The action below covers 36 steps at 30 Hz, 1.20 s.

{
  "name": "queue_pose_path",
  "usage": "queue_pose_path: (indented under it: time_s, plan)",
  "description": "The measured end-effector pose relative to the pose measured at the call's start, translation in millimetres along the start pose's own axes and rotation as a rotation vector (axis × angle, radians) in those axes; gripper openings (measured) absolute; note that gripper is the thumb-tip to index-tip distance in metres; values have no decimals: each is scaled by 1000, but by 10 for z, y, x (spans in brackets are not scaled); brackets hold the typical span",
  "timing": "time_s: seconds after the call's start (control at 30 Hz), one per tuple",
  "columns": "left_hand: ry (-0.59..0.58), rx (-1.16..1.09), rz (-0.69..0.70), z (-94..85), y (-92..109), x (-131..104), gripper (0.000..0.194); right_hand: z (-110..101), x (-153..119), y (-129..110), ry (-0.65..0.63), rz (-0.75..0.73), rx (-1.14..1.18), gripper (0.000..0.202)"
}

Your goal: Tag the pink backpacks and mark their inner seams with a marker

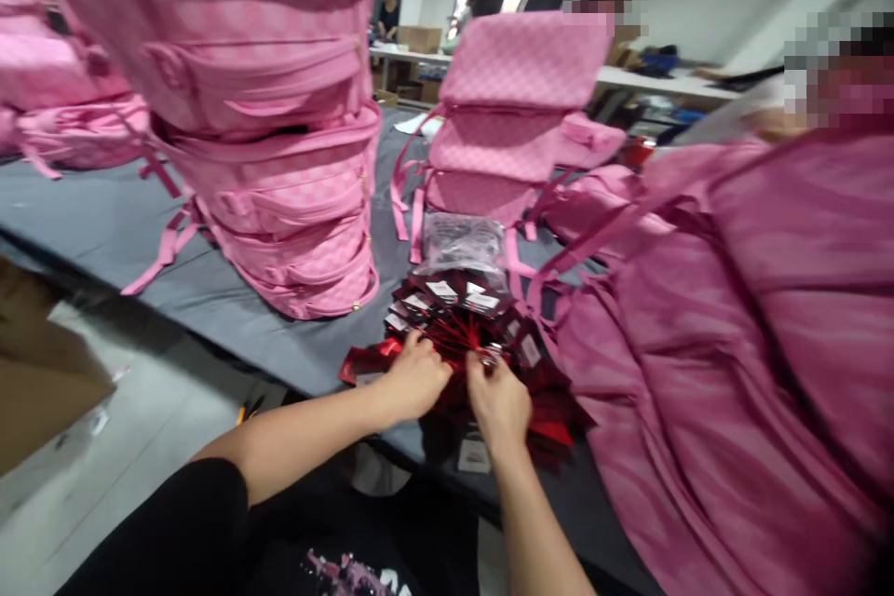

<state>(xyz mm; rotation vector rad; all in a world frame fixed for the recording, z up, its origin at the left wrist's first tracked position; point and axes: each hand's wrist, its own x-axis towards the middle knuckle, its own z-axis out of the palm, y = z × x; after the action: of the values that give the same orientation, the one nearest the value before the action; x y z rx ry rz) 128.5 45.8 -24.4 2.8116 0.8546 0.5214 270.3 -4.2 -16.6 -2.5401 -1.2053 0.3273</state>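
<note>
Dark red and black hang tags (481,298) with white labels lie fanned out at the table's near edge, their red strings (469,331) gathered toward the middle. My left hand (419,379) is closed over the left part of the fan; whatever its curled fingers hold is hidden. Close beside it, my right hand (499,399) pinches at the point where the strings come together. Just behind the tags sits a clear plastic bag (463,242) with contents I cannot make out.
Pink backpacks (293,196) stand stacked on the grey-covered table (230,270) at left. More pink bags (517,112) rise behind the plastic bag, and large ones (726,363) crowd the right side. Other people are farther back. A cardboard box (42,372) stands at lower left.
</note>
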Motion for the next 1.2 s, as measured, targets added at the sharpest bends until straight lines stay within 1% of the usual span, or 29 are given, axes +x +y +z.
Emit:
queue_pose_path:
  time_s: [0.1,0.17,0.2,0.27,0.33,0.37,0.4,0.43,0.47,0.5,0.57,0.6,0.67,0.73,0.77,0.83,0.9,1.03,1.2]
  plan:
    - [-7,-24,-74,-103,-53,-129,13,-45,226,34,11,35,-43,50]
    - [14,-84,-157,-229,-165,-328,10,-125,300,39,-17,5,-52,50]
    - [36,-123,-206,-309,-233,-469,8,-182,286,36,-45,-23,-81,50]
    - [107,-191,-317,-489,-380,-826,9,-304,146,12,-73,-66,-198,53]
    - [202,-260,-458,-661,-539,-1245,17,-378,-103,-60,-19,-84,-280,51]
    - [248,-305,-542,-732,-622,-1456,21,-371,-243,-130,24,-111,-271,48]
    - [284,-359,-629,-790,-706,-1656,24,-325,-379,-233,52,-159,-230,43]
    - [296,-389,-706,-831,-789,-1837,27,-234,-502,-372,57,-236,-170,39]
    - [290,-392,-775,-857,-870,-1992,28,-99,-605,-547,22,-342,-104,36]
    - [271,-367,-829,-868,-945,-2118,29,72,-684,-755,-47,-462,-45,34]
    - [231,-257,-894,-859,-1076,-2284,29,480,-769,-1231,-255,-736,28,35]
    - [228,-207,-916,-846,-1131,-2328,30,688,-777,-1475,-321,-840,8,40]
    - [240,-148,-932,-818,-1229,-2364,34,1049,-748,-1898,-330,-938,-61,49]
    - [243,-108,-924,-798,-1320,-2361,38,1291,-695,-2161,-284,-955,-95,50]
    - [244,-96,-920,-792,-1368,-2354,40,1365,-671,-2220,-268,-957,-95,46]
    - [240,-89,-912,-780,-1471,-2336,45,1436,-636,-2219,-256,-958,-70,34]
    - [232,-105,-904,-759,-1582,-2314,48,1444,-615,-2128,-246,-935,-25,26]
    - [215,-171,-870,-680,-1769,-2237,46,1464,-580,-1969,-202,-813,92,33]
    - [191,-304,-784,-596,-1912,-2039,42,1570,-532,-1958,-211,-746,252,36]
